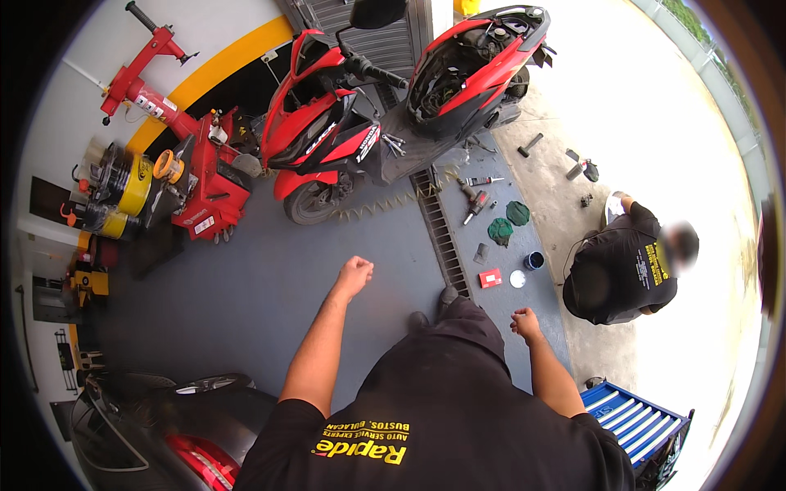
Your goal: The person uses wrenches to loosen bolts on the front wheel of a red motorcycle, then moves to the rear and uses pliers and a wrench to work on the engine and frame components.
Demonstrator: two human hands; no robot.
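My left hand (354,275) is raised over the grey floor with its fingers curled; whatever it may hold is too small to make out. My right hand (524,324) is curled too, its contents unclear, nearest to a small red box (490,278) and a white disc (517,279) on the floor. Beside them lie an open dark tub (534,260), a grey packet (482,253), green cloths (499,231), an impact wrench (476,199) and a tube (483,181). Ahead stands a red scooter (299,139) with its seat area opened up and several spanners on its footboard.
A person (610,274) crouches at the right on pale concrete. A drain grate (446,245) and coiled hose (368,211) cross the floor. A red machine (209,196) stands left, a dark vehicle (123,442) lower left, a blue tool cart (630,425) lower right. A mallet (530,146) lies beyond.
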